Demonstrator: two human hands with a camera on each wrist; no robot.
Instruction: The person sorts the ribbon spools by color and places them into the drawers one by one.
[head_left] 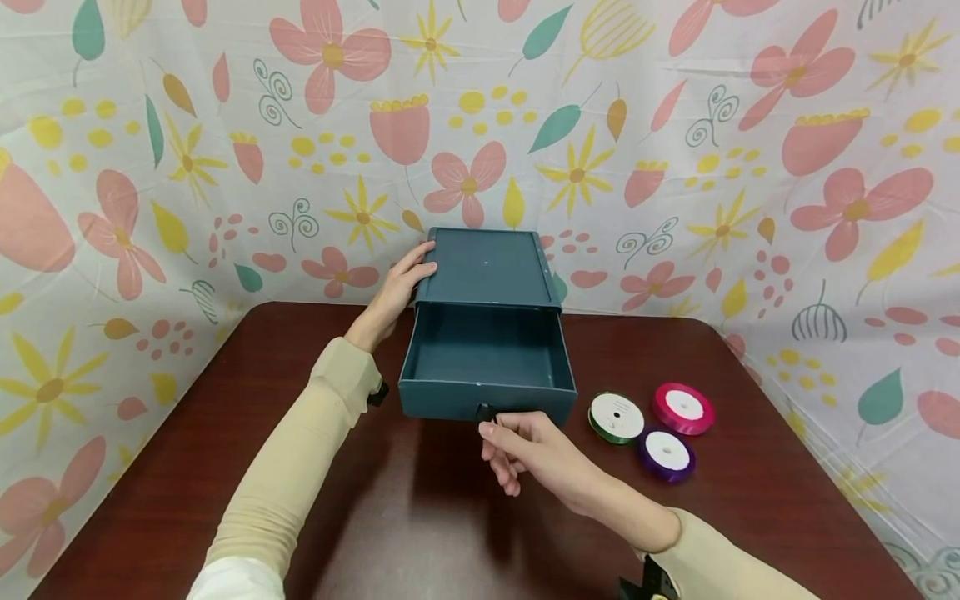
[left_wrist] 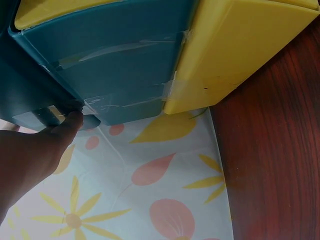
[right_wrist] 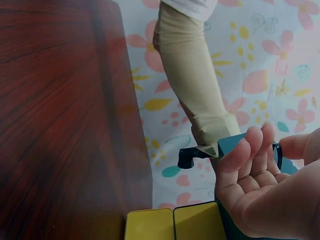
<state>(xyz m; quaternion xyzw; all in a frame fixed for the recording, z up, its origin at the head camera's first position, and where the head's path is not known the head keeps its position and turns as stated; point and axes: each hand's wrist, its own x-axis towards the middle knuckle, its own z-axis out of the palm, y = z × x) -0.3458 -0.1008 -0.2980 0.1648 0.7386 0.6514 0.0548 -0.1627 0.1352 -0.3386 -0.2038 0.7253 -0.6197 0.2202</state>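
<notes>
A dark teal drawer cabinet (head_left: 487, 267) stands near the back of the table, with its top drawer (head_left: 442, 402) pulled out toward me and the drawer's plain inside floor showing. My left hand (head_left: 397, 287) rests on the cabinet's upper left edge, fingers lying along it; in the left wrist view its thumb (left_wrist: 70, 127) touches the teal side. At the drawer's front, my right hand (head_left: 536, 454) pinches a small black pull tab (head_left: 486, 412) between thumb and forefinger. The other fingers curl loosely below, as the right wrist view shows.
Three ribbon spools lie on the dark red table (head_left: 360, 533) to the right: a green one (head_left: 617, 417), a pink one (head_left: 683, 408) and a purple one (head_left: 667, 455). Yellow drawers (right_wrist: 150, 225) show beside the teal part. A flowered cloth (head_left: 480, 108) hangs behind.
</notes>
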